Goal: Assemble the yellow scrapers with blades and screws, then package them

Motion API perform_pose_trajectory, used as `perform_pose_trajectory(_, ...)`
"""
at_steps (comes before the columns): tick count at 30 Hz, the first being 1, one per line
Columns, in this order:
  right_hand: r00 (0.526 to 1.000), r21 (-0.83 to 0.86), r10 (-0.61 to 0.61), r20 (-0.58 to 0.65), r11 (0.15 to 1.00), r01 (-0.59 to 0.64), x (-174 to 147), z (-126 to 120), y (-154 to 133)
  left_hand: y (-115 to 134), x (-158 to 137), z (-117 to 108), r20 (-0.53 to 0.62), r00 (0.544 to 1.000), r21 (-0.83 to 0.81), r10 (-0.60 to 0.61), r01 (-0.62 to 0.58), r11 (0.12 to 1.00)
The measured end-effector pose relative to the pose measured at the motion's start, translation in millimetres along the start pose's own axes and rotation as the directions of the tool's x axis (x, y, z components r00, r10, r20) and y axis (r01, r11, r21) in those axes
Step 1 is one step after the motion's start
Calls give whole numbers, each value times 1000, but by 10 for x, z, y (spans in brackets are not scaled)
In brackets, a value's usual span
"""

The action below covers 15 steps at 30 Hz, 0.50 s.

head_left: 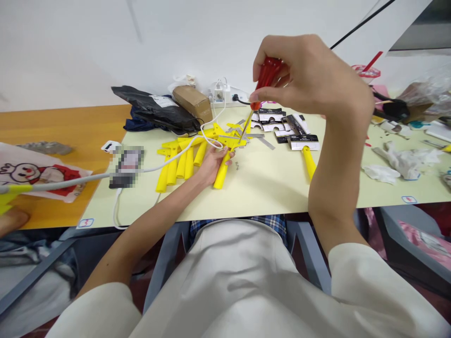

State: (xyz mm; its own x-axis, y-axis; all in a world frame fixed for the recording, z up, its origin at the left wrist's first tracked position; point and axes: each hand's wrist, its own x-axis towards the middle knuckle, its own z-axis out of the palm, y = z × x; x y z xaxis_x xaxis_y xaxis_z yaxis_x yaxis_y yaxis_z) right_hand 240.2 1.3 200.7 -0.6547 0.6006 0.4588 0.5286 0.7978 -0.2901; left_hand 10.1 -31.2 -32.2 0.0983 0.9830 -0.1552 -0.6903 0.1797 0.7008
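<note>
My right hand (310, 77) is wrapped round the red handle of a screwdriver (268, 74), held tilted above the table. Its shaft runs down to the head of a yellow scraper (221, 172), and the tip seems to touch it near a screw hole. Around that scraper's handle, close to the head, the fingers of my left hand (210, 166) are closed. More yellow scraper handles (171, 166) lie in a row just left of it. Loose metal blades (267, 142) are scattered behind the head, and small screws (237, 165) lie to its right.
A white cable (169, 161) crosses the handles toward a power strip (225, 94). Black-and-white blade packs (273, 119) and a scraper with a packaged head (309, 162) lie to the right. Behind are a black bag (158, 112) and a cardboard box (192, 102). Another person's hand (13, 221) shows far left.
</note>
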Motion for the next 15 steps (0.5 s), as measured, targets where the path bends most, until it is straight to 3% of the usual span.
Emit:
perform_pose_trajectory(11,999,-170,25,19,985,-22,58,109,-127,-18,13,-28,7,1000,-2,-6,6,1000)
perform_pose_trajectory(15,1000,-102,6,27,995,-4,41,78,-127,-8,9,-11,2,1000,-13,-2,2,1000)
